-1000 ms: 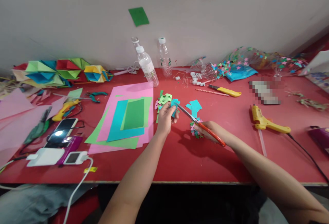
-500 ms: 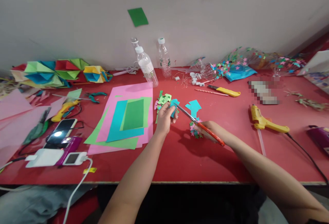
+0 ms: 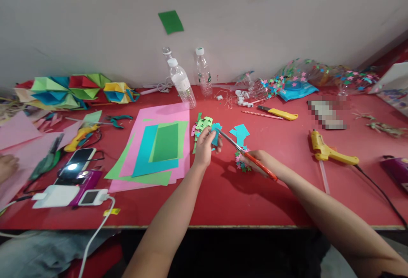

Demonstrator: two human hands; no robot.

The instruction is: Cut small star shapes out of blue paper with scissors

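My left hand pinches a small piece of blue paper above the red table. Red-handled scissors are gripped in my right hand, their blades pointing up and left, with the tips at the blue paper. Under and beside my right hand lies a small heap of paper stars in pink, green and blue. Blue paper scraps rest just beyond the blades. Green cut scraps with star-shaped holes are partly hidden behind my left hand.
Left of my hands lies a stack of coloured paper sheets. Plastic bottles stand by the wall. A yellow utility knife and a yellow glue gun lie to the right. Another person's hand shows at the far left, near a phone.
Another person's hand has come into view at the left edge. My hands, the scissors and the blue paper have barely moved.
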